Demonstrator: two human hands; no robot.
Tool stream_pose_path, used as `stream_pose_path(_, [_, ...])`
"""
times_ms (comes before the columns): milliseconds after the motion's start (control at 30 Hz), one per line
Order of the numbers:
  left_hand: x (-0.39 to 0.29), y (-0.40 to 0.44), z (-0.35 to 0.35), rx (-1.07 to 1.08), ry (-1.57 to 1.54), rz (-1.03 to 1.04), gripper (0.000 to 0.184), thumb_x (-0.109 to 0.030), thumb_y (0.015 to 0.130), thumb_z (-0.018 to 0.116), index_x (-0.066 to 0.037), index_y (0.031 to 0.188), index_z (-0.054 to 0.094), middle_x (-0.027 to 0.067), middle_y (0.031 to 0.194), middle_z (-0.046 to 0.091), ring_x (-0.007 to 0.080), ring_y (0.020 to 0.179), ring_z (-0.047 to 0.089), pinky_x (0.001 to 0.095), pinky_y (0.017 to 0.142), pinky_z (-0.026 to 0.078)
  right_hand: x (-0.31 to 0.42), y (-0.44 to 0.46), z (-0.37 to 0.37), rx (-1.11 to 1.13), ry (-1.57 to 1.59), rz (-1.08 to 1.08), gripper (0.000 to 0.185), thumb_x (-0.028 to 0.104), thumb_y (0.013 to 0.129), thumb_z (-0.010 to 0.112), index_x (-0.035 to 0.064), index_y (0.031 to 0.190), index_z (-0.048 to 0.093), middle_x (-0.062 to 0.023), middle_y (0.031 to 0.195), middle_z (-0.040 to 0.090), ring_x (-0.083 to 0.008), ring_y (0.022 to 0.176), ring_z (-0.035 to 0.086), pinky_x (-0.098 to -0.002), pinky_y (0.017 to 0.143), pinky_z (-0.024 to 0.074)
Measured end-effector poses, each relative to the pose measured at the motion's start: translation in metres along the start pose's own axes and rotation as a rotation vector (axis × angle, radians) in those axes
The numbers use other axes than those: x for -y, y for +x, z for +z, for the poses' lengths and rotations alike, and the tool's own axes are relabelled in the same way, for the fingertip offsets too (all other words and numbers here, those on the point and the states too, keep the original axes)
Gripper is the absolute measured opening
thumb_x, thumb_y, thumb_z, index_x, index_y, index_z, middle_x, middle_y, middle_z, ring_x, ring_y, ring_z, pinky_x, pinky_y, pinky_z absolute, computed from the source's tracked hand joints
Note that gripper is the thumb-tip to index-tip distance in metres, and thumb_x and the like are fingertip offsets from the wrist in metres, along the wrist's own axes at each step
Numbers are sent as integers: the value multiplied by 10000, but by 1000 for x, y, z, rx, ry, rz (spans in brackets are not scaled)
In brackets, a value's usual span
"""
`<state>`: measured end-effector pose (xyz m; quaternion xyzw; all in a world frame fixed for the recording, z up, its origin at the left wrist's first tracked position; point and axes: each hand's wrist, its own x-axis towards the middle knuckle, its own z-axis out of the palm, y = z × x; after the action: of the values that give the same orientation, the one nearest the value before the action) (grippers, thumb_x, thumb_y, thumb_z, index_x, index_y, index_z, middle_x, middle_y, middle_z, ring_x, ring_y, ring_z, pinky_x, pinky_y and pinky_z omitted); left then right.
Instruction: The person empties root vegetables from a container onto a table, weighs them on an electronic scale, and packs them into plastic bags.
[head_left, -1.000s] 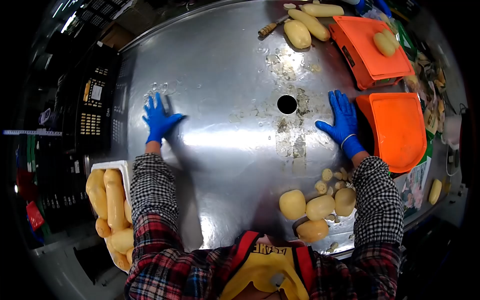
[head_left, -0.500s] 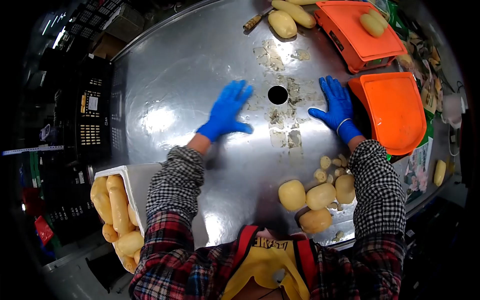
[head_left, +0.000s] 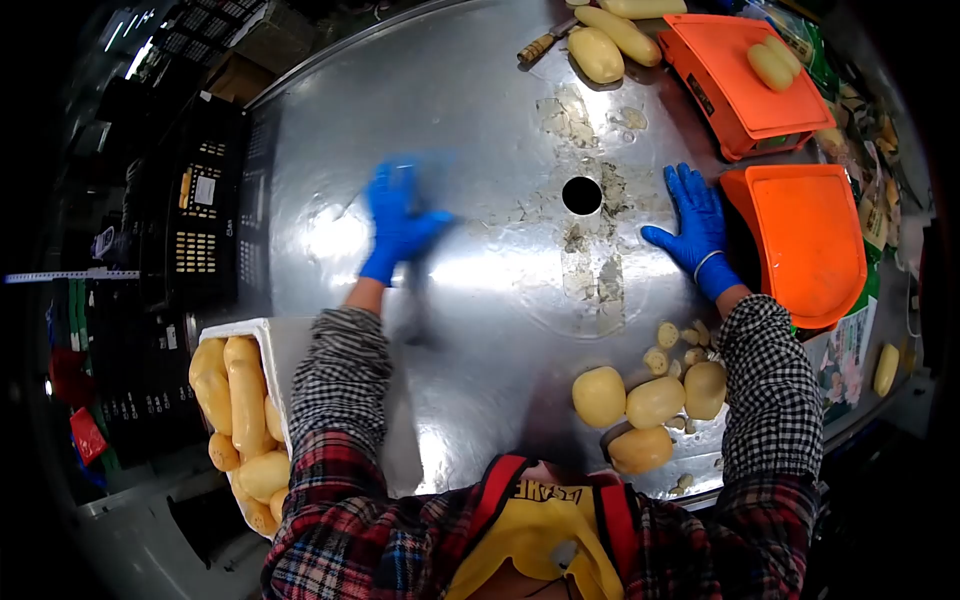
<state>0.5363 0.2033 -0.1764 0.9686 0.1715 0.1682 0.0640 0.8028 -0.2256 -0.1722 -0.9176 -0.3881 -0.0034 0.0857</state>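
Note:
My left hand (head_left: 398, 225), in a blue glove, is over the left part of the metal table (head_left: 460, 130). Its fingertips are smeared by motion, but the thumb stands apart and nothing is held. Flat on the table, fingers stretched, my right hand (head_left: 697, 228) wears a matching glove with a pale band at the wrist. It is beside an orange scale-like device (head_left: 805, 235) and right of a round black hole (head_left: 581, 196). Nearer my body, by my right forearm, lie several pale yellow, potato-like vegetables (head_left: 655, 402) with small cut pieces (head_left: 656, 361).
A white foam box (head_left: 270, 375) of long yellow vegetables stands at lower left. Black crates (head_left: 205, 205) line the left edge. At the back are a wooden-handled knife (head_left: 540, 48), more yellow vegetables (head_left: 596, 55) and a second orange scale (head_left: 745, 85) carrying two pieces.
My left hand has swept left, away from the hole. My right hand stays flat in nearly the same spot by the orange device. The view has shifted slightly.

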Motion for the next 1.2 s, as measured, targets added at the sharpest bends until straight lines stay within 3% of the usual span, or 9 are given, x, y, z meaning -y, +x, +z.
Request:
stream_pose_path(33, [44, -7, -8, -71, 83, -58, 1086, -707, 659, 704, -147, 1499, 305, 224, 1533, 269, 441, 1408, 233, 596, 1114, 194, 1, 0, -1, -1, -1, 0, 1057, 686, 697, 668, 205, 1534, 238, -121, 1566, 265, -294, 1455, 220, -485, 1177, 138])
stream_pose_path(167, [103, -17, -44, 214, 316, -687, 1139, -719, 673, 687, -149, 1534, 207, 226, 1576, 165, 446, 1445, 145, 595, 1137, 135, 5, 0, -10, 9, 20, -5, 1050, 676, 689, 682, 202, 1526, 259, -114, 1564, 271, -303, 1453, 222, -481, 1179, 145])
stream_pose_path(300, [127, 2, -20, 237, 212, -343, 1177, -707, 662, 703, -136, 1541, 168, 226, 1583, 133, 451, 1447, 129, 583, 1148, 117, 4, 1, -9, 11, 39, 6, 1043, 671, 687, 688, 201, 1521, 274, -110, 1565, 271, -302, 1452, 225, -479, 1179, 150])
stream_pose_path(500, [-1, 43, 2, 302, 163, 166, 1203, -698, 648, 710, -123, 1545, 151, 220, 1589, 111, 438, 1458, 91, 578, 1161, 63, 2, 1, -7, 20, 18, 12, 1050, 686, 686, 677, 205, 1524, 265, -103, 1567, 265, -295, 1452, 224, -479, 1179, 151])
stream_pose_path(700, [-143, 46, 31, 292, -69, 362, 1219, -767, 612, 669, -145, 1542, 186, 197, 1591, 130, 424, 1463, 94, 569, 1165, 56, 1, 0, -8, 21, 23, 25, 1059, 722, 687, 645, 216, 1529, 251, -90, 1575, 250, -281, 1456, 216, -473, 1182, 139])
stream_pose_path(833, [-228, 37, 36, 351, -165, 366, 1194, -728, 621, 700, -144, 1536, 201, 201, 1576, 173, 449, 1440, 155, 565, 1163, 106, 0, -2, -9, 28, 42, 18, 1056, 727, 693, 636, 219, 1531, 243, -86, 1580, 238, -279, 1458, 212, -473, 1184, 131])
stream_pose_path(967, [-233, 4, 0, 289, -344, 275, 1201, -686, 600, 752, -178, 1539, 204, 216, 1565, 196, 458, 1430, 170, 572, 1154, 128, -5, -1, 0, -6, 29, -9, 1047, 720, 699, 637, 216, 1529, 246, -86, 1582, 235, -282, 1459, 209, -478, 1181, 135])
stream_pose_path(1067, [-175, -52, -53, 260, -183, 64, 1251, -710, 585, 756, -89, 1528, 217, 239, 1565, 177, 445, 1445, 125, 572, 1150, 86, -7, -1, 5, -8, 34, -7, 1041, 715, 702, 637, 214, 1528, 249, -86, 1579, 242, -288, 1457, 212, -484, 1179, 142])
stream_pose_path(1200, [-64, -189, -94, 182, 51, -248, 1307, -704, 603, 747, 42, 1503, 162, 260, 1561, 165, 444, 1430, 179, 508, 1156, 161, 1, -2, -6, -2, 31, 23, 1026, 703, 708, 643, 223, 1526, 251, -89, 1568, 261, -294, 1446, 237, -489, 1175, 154])
